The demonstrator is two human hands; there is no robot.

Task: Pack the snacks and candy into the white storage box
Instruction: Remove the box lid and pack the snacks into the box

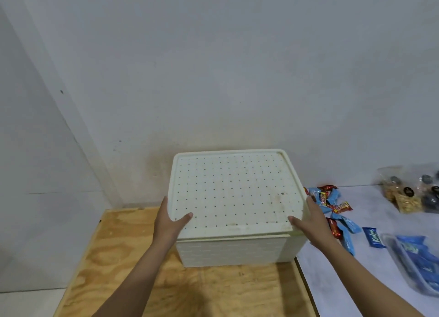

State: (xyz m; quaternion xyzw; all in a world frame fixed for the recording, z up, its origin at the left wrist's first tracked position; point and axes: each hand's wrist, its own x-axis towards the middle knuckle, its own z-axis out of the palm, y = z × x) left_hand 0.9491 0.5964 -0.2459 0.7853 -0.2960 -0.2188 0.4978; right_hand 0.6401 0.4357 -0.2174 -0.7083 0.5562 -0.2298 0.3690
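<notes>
Packing looks not begun: left hand [169, 221] and right hand [311, 224] clasp the white perforated plastic lid [230, 190], still on the white storage box [232, 250] at the far-right corner of the plywood board [118, 257]; the colourful wrapped candies [332, 205] lie on the pale bench [356, 281].

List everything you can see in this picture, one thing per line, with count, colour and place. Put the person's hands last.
storage box: one, white, on the plywood board, near the wall.
lid: one, white with small dark holes, closed on the box.
plywood board: one, light brown, under the box.
wrapped candies: a loose pile, blue and red, on the pale surface right of the box.
candy bar: one, blue, right of the pile.
clear tray: one, holding blue packets, lower right.
snack bags: several, clear with dark labels, far right.
left hand: holds the lid's left edge, thumb on top.
right hand: holds the lid's right edge, thumb on top.
</notes>
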